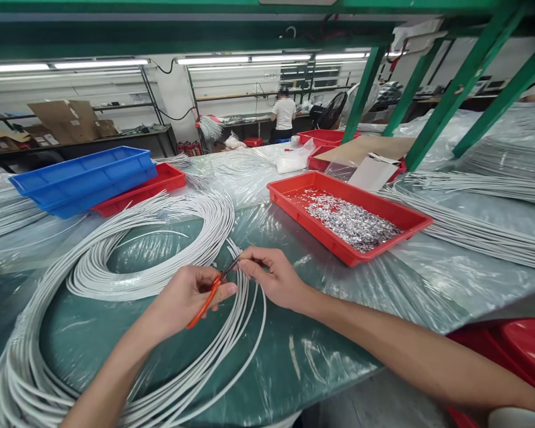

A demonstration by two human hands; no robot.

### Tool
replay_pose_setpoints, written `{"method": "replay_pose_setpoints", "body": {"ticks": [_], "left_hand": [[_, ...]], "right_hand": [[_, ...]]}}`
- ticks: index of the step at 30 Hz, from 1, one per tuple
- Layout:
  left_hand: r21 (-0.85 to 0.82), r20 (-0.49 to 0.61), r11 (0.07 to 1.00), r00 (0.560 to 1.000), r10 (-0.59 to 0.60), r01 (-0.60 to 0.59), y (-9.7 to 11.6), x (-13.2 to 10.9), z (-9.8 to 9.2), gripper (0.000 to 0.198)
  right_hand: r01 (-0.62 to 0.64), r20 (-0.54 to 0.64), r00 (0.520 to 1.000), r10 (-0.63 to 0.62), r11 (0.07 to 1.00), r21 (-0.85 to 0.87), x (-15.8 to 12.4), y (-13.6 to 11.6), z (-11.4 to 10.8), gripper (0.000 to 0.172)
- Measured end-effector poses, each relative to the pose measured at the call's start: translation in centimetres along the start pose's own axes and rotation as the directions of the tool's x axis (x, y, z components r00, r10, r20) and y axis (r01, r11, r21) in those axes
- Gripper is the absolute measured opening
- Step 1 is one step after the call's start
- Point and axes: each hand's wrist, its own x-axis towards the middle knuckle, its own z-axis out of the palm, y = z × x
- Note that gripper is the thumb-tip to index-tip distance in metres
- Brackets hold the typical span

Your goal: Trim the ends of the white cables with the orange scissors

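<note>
My left hand [195, 297] is closed around orange-handled pliers [209, 300], whose narrow dark jaws point up and right. Those jaws reach the fingertips of my right hand [271, 276]. Thumb and forefinger are pinched there on what appears to be the end of a white cable; the tip itself is mostly hidden. One white cable [262, 333] curves up under the right hand from a large loose coil [31, 333] at front left. Behind my hands lies a second white cable coil [209, 238]. Several cable ends stick up just beyond the pliers.
A red tray [392, 245] of small shiny metal pieces stands right of centre. At left, a blue bin [93, 178] rests over a red tray [164, 181]. Green posts [463, 83] rise at right, near more cables [481, 220]. A person [284, 113] is in the background.
</note>
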Motion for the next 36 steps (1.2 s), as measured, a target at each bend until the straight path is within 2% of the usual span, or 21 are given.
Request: {"method": "replay_pose_setpoints", "body": {"ticks": [7,9,11,14,20,25,27,30,33,36], "left_hand": [[0.102,-0.023,0.991,0.996,0.084,-0.082,-0.3,0.2,-0.1,0.035],[0.118,-0.026,0.990,0.997,0.076,-0.072,-0.2,0.2,0.0,0.035],[0.111,-0.028,0.992,0.998,0.055,-0.051,-0.2,0.2,0.0,0.035],[0.073,-0.030,0.997,0.999,0.027,-0.025,-0.1,0.1,0.0,0.033],[-0.047,0.008,0.998,0.999,-0.034,0.035,0.4,-0.2,0.3,0.036],[-0.160,0.060,0.984,0.995,-0.075,0.084,0.5,-0.1,1.0,0.040],[-0.183,0.064,0.978,0.994,-0.092,0.102,0.5,0.0,1.1,0.041],[-0.134,0.011,0.987,0.996,-0.085,0.085,0.6,0.0,1.0,0.043],[-0.013,-0.067,1.000,0.998,-0.022,0.021,0.5,0.0,0.8,0.043],[0.067,-0.087,0.997,0.995,0.044,-0.038,0.1,0.0,0.6,0.042]], "right_hand": [[-0.149,0.153,0.981,0.122,0.972,0.182,0.2,0.9,0.1,0.038],[-0.165,0.159,0.978,0.135,0.967,0.192,0.3,0.9,0.1,0.039],[-0.139,0.117,0.986,0.121,0.978,0.155,0.3,0.6,0.0,0.038],[-0.079,0.022,0.997,0.077,0.994,0.081,0.3,-0.1,0.1,0.033],[0.037,-0.086,0.995,-0.043,0.997,-0.066,-0.2,-0.7,0.3,0.024],[0.205,-0.143,0.953,-0.266,0.919,-0.338,-0.5,-0.7,0.5,0.022],[0.230,-0.138,0.943,-0.303,0.892,-0.388,-0.5,-0.6,0.5,0.022],[0.175,-0.146,0.961,-0.234,0.927,-0.333,-0.4,-0.2,0.5,0.020],[0.100,-0.120,0.985,-0.128,0.971,-0.218,-0.2,0.2,0.6,0.021],[0.074,-0.084,0.993,-0.086,0.989,-0.130,-0.1,0.4,0.7,0.025]]}}
